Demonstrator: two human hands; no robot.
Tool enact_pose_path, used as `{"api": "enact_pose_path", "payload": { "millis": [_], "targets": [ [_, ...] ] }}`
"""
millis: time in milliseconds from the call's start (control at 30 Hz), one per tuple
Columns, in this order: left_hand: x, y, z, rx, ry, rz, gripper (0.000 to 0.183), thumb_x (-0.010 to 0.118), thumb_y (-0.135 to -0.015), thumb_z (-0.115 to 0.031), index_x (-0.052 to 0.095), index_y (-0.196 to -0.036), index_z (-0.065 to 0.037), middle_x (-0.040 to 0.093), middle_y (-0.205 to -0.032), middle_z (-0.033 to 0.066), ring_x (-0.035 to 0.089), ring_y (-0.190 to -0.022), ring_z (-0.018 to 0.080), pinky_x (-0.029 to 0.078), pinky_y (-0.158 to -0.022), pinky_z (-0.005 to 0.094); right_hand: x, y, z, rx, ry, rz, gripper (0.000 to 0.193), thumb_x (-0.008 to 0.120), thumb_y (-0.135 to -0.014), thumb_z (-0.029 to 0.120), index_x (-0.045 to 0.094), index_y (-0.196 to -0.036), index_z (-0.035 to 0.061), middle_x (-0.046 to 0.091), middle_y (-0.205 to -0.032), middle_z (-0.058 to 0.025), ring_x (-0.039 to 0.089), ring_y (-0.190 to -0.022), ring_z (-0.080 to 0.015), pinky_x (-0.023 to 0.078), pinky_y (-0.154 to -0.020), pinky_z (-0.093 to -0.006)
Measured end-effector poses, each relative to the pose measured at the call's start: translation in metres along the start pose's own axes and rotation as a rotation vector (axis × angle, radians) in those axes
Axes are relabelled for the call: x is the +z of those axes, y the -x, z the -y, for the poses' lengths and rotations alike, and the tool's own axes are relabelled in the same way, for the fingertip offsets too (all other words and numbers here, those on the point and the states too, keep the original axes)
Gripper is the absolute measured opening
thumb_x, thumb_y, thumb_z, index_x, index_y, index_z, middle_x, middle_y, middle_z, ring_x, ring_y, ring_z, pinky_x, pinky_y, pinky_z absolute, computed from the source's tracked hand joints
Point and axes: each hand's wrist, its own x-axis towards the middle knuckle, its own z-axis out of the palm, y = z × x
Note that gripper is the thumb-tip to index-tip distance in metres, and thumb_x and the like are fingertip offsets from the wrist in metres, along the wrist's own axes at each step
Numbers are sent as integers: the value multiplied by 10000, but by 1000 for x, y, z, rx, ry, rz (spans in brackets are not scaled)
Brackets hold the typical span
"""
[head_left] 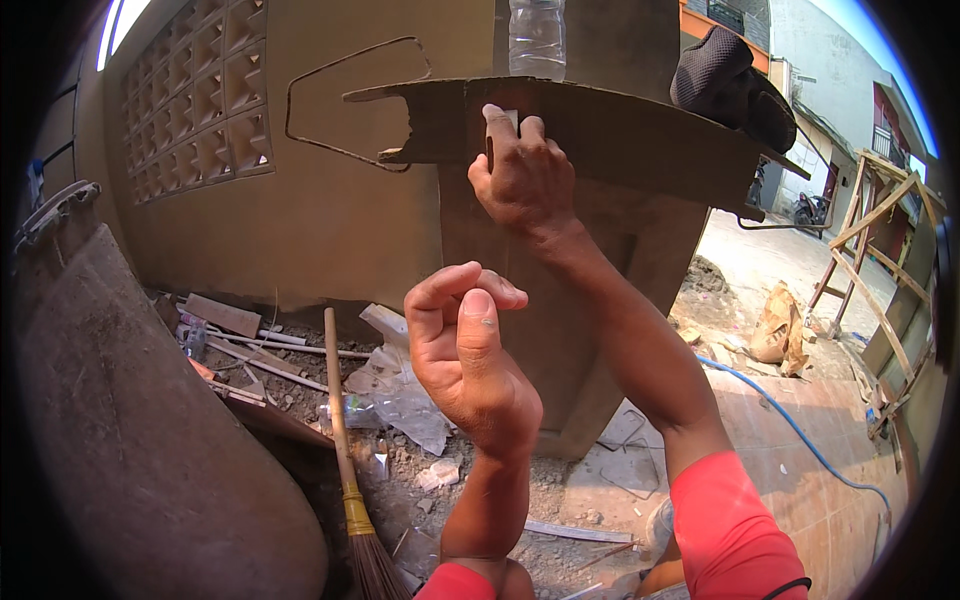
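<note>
My right hand (527, 180) is closed and raised against a dark, rough-edged board (620, 128) that juts out from a wall pillar. A small pale bit shows between its fingers, but the hand hides what it holds. Below and nearer me is my left hand (470, 360), palm turned inward. Its fingers are loosely curled, with the thumb standing apart from them and nothing visible between. On top of the board stands a clear plastic bottle (537, 40). A dark mesh shoe (715, 75) rests on the board's right end.
A bent metal rod (300, 95) sticks out left of the board. Lower left, a broom (340, 420) leans beside a large grey curved panel (150, 430). Rubble and plastic scraps (400, 400) litter the ground. At right are a blue hose (790, 420), a torn paper bag (778, 325) and a wooden frame (860, 240).
</note>
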Motion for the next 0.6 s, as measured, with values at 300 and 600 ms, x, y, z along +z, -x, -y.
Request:
{"api": "enact_pose_path", "payload": {
  "millis": [300,600],
  "targets": [
    [-2,-3,1,-4,28,-8,200,516,-958,-106,546,-1123,3,566,-823,84,542,-798,175,462,-805,350,19,-34,38,-199,185,245,293,706,-772,129,565,-1024,83,576,-979,-177,669,-821,-343,607,-636,-415],
    [-2,-2,-3,0,36,12,195,532,-941,-90,562,-1111,-1,581,-826,82,549,-801,176,468,-794,344,-97,-3,-94,-77,280,47,487,660,-803,129,573,-1281,164,580,-962,-160,669,-831,-351,579,-734,-446]
  ]
}}
